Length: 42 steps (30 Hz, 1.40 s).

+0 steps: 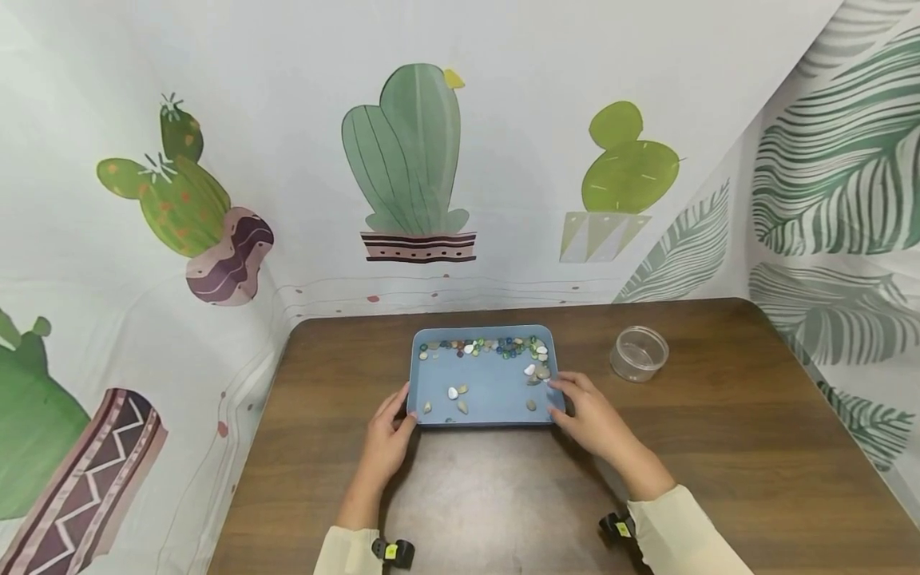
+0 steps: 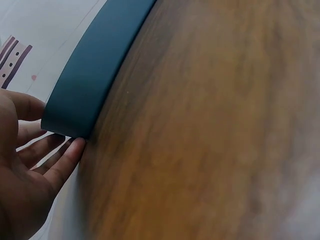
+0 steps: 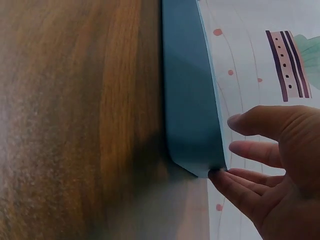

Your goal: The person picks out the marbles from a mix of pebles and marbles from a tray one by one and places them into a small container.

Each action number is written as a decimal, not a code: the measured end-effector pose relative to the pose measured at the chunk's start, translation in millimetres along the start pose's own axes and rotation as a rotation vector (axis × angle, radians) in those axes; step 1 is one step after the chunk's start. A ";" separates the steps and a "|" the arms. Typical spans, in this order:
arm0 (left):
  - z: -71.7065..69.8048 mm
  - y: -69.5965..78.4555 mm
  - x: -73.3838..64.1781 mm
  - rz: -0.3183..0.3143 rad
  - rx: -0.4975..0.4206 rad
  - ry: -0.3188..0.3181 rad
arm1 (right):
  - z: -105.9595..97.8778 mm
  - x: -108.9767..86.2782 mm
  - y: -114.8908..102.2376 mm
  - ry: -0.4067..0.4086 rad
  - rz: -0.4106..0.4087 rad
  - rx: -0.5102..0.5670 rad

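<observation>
A shallow blue tray [image 1: 492,391] sits on the wooden table, with its front wall facing the wrist cameras. My left hand [image 1: 388,438] grips its left front corner, thumb at the rim and other fingers along the outside and lower edge. At the opposite corner my right hand [image 1: 591,417] holds the right side, thumb and forefinger reaching over the rim, other fingertips against the outer wall. Glass marbles [image 1: 510,346] and pebbles line the tray's back edge. A white stone [image 1: 453,393] lies with a few pebbles at front left, and a lone pebble [image 1: 531,405] lies at front right.
A clear round plastic container [image 1: 639,354] stands on the table [image 1: 726,399] to the right of the tray. Behind the table hangs a white cloth printed with cacti [image 1: 410,160] and leaves. Each wrist wears a small black camera [image 1: 394,552].
</observation>
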<state>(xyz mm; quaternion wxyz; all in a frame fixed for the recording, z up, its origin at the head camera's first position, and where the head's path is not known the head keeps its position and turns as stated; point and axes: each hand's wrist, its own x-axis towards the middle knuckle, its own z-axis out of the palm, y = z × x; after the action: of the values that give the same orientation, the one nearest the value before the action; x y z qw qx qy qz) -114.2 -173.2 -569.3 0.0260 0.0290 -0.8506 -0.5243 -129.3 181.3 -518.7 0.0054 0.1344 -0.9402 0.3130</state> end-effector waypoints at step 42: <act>5.3 -13.9 5.2 -0.080 -0.129 -0.004 | -24.7 50.8 -12.1 -0.431 -0.144 -0.209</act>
<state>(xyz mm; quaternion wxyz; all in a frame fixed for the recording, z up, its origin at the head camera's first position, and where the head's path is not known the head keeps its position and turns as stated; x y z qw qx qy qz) -119.5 -175.1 -584.1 0.0052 0.0605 -0.8133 -0.5786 -177.0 173.9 -487.0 -0.1591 0.2635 -0.9349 0.1768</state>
